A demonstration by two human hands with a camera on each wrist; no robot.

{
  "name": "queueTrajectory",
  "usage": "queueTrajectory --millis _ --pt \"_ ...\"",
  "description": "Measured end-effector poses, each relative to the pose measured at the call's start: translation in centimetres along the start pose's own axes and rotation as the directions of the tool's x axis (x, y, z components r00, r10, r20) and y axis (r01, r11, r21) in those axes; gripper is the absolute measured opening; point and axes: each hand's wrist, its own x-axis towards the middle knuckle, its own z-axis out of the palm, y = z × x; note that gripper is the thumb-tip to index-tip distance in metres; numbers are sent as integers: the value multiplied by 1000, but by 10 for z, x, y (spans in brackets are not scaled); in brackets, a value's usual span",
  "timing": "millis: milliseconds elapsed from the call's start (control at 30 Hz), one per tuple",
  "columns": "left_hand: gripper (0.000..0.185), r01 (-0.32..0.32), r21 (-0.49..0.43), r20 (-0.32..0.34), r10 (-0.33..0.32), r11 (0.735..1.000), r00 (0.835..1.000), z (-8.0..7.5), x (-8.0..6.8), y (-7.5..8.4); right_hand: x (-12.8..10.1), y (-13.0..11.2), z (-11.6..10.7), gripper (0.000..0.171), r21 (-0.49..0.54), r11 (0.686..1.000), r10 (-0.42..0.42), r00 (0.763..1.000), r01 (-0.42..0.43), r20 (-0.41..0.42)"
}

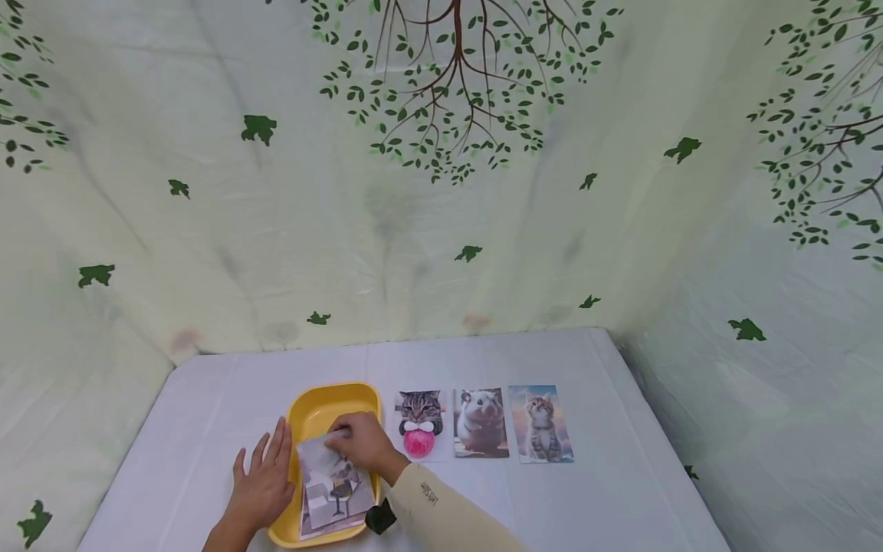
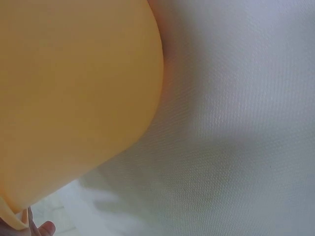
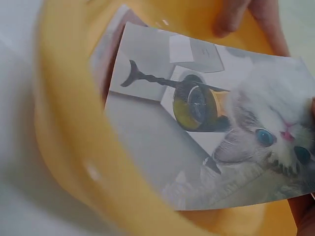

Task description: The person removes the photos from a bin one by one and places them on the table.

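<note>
A yellow plastic tray [image 1: 323, 410] stands on the white-covered table, with picture cards in its near part. My right hand [image 1: 366, 443] pinches the upper edge of the top card [image 1: 320, 471], which shows a white kitten with blue eyes and a stemmed glass, also large in the right wrist view [image 3: 142, 128]. Beneath it lies at least one other card [image 1: 305, 523], mostly covered. My left hand [image 1: 262, 483] rests along the tray's left rim, fingers straight and spread. The left wrist view is mostly filled by the tray's outer wall [image 2: 78, 98].
Right of the tray, three cards lie in a row: a tabby cat with a pink ball [image 1: 419, 424], a white hamster [image 1: 480, 422] and a kitten against a sky [image 1: 541, 424]. Leaf-printed white sheeting [image 1: 414, 291] hangs behind the table [image 1: 593, 360].
</note>
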Motion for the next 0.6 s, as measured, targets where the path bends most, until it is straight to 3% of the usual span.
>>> queueTrajectory --millis 133,367,600 --pt "95 -21 7 -30 21 1000 999 1 1 -2 0 2 -17 10 104 993 -46 997 52 -61" --pt "90 -11 -17 -6 11 1000 1000 -1 1 0 4 3 -41 16 223 975 10 991 20 -131" --pt "92 -18 -10 -16 17 1000 1000 0 0 1 4 1 -62 17 311 949 12 979 52 -201"
